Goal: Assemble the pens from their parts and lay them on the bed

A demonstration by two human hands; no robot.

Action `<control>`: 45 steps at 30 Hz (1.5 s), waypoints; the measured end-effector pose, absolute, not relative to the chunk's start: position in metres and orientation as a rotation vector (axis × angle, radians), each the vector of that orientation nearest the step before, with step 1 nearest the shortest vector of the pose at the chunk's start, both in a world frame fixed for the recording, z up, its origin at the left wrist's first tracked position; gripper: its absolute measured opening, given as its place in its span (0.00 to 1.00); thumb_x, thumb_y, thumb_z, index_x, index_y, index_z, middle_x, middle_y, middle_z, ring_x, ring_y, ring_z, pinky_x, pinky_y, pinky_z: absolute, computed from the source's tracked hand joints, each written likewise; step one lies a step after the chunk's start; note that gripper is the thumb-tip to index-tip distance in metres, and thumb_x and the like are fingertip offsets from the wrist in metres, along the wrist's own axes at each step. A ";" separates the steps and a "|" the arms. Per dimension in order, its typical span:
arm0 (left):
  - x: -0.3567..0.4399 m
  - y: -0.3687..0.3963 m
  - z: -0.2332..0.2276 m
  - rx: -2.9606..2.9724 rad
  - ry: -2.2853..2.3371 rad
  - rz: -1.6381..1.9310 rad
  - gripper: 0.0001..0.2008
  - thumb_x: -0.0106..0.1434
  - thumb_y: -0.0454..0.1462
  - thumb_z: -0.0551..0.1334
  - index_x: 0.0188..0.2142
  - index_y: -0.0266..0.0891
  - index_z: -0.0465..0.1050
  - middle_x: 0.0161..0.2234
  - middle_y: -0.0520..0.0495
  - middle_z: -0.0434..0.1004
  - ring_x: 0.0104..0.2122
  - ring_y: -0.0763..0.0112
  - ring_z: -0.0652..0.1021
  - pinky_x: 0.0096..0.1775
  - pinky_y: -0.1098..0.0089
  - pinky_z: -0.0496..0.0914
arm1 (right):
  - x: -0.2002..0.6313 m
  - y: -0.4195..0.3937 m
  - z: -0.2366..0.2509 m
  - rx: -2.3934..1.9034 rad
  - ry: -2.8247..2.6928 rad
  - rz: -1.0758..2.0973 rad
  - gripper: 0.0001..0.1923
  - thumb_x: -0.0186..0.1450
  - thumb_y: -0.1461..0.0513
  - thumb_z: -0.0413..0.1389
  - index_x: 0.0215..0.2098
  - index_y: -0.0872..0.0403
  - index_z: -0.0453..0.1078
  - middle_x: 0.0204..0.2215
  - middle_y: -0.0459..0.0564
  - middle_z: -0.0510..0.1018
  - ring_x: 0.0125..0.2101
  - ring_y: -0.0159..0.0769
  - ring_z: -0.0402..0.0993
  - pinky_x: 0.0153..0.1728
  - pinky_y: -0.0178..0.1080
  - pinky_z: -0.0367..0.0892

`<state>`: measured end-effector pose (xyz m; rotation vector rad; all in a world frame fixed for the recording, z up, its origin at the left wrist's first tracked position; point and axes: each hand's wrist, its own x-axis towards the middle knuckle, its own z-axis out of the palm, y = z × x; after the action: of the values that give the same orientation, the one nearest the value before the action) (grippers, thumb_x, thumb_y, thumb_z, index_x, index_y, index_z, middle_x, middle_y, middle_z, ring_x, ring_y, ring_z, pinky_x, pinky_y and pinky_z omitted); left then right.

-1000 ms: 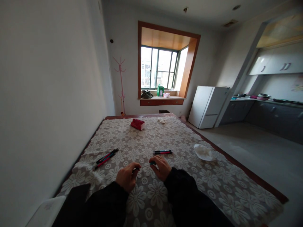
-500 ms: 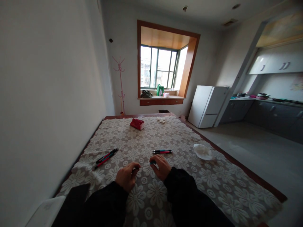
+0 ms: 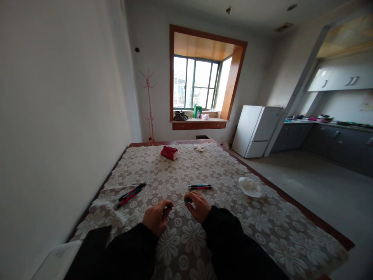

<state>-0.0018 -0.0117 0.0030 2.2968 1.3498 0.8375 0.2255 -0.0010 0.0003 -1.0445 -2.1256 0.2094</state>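
Above the near middle of the tablecloth, my left hand [image 3: 156, 216] is closed in a pinch on a dark pen part [image 3: 167, 208], mostly covered by the fingers. A thin pale tip shows beside it, pointing toward the other hand. Just to the right, my right hand [image 3: 199, 206] pinches a teal pen part [image 3: 188, 201]; the fingers hide most of it. A small gap separates the two hands. Beyond my right hand lies a small group of pens [image 3: 200, 187], black with red and teal. More pens [image 3: 131, 195] in black, teal and red lie left of my left hand.
A floral cloth [image 3: 163, 171] covers the table. On it are a red tissue pack [image 3: 169, 153], a crumpled white tissue [image 3: 250, 187] and a small pale item [image 3: 199, 148] at the far end. A dark flat object [image 3: 93, 241] sits near left, beside the wall.
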 end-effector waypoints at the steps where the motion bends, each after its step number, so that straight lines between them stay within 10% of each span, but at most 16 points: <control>1: -0.002 -0.012 0.003 2.298 1.347 0.841 0.11 0.61 0.33 0.53 0.41 0.45 0.70 0.37 0.51 0.79 0.35 0.70 0.79 0.36 0.73 0.70 | 0.226 -0.001 0.000 -1.045 -2.126 0.209 0.07 0.61 0.67 0.53 0.39 0.52 0.65 0.33 0.49 0.73 0.36 0.39 0.68 0.39 0.40 0.63; 45: 0.000 -0.012 0.006 2.333 1.305 0.884 0.11 0.59 0.31 0.55 0.40 0.45 0.70 0.36 0.53 0.79 0.34 0.72 0.79 0.35 0.75 0.70 | 0.226 0.008 -0.005 -1.060 -1.979 0.322 0.04 0.63 0.66 0.53 0.35 0.52 0.67 0.30 0.46 0.74 0.30 0.33 0.68 0.34 0.35 0.62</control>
<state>0.0001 -0.0125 0.0057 2.3330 1.3054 0.8836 0.2259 0.0079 -0.0051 -1.0604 -1.9785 0.3224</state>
